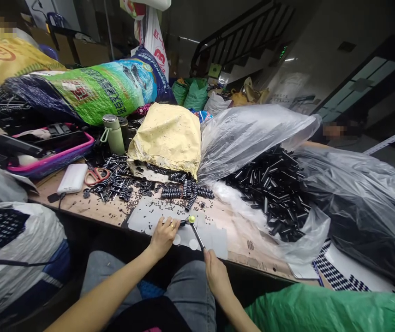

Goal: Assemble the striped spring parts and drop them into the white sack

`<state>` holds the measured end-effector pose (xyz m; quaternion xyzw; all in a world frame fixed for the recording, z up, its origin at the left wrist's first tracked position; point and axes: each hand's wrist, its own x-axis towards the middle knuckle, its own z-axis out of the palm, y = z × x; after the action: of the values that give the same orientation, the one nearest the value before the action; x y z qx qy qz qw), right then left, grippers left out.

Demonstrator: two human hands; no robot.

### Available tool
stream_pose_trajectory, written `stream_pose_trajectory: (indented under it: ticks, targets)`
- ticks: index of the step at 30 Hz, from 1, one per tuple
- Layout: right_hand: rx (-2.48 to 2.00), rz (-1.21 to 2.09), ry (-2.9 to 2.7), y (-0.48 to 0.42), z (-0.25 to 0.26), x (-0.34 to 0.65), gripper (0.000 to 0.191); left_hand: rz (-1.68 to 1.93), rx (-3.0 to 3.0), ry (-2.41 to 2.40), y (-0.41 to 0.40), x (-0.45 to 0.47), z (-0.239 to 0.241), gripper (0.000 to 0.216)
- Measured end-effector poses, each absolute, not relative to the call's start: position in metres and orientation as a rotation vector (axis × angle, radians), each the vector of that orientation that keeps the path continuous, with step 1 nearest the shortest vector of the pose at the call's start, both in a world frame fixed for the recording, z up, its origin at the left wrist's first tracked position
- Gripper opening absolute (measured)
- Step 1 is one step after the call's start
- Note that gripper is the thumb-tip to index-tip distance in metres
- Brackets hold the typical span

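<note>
My right hand is closed round the lower end of a small hammer, whose shaft is metal and whose head is yellow-green. The hammer slants up and left, its head close to my left fingertips. My left hand rests at the board's front with fingers pinched on a short black piece; its far end meets the hammer head, and whether they touch I cannot tell. Below both hands lies a grey board with pale round spots. Behind it are black ribbed rollers and many tiny dark bits.
A yellow sack spills rollers at the back. To the right, clear plastic bags hold black tubes. On the left are orange-handled scissors, a white power bank, a green flask and a pink-rimmed basket.
</note>
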<state>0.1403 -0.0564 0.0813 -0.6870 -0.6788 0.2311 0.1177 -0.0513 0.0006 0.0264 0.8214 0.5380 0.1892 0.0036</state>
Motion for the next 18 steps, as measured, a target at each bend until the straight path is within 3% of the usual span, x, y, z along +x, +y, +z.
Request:
stream_pose_trajectory:
  ticks: [2, 7, 9, 13, 18]
  targets:
    - [-1.926, 0.705, -1.945, -0.058, 0.089, 0.132, 0.038, 0.565, 2.562, 1.702, -0.002, -0.043, 0.024, 0.042]
    - [-1.799, 0.734, -2.129, -0.059, 0.094, 0.097, 0.037, 0.548, 2.515, 1.634, -0.003, -0.031, 0.014, 0.067]
    - [-1.83, 0.76, -2.235, -0.059, 0.089, 0.087, 0.037, 0.569, 2.471, 1.612, 0.001, -0.029, 0.011, 0.064]
    - [-1.773, 0.789, -2.092, -0.048, 0.081, 0.1, 0.041, 0.637, 2.334, 1.654, 0.014, -0.031, 0.019, 0.037]
    - [-1.873, 0.537, -1.873, -0.012, 0.075, 0.158, 0.037, 0.878, 2.136, 2.104, 0.014, -0.116, 0.069, 0.043]
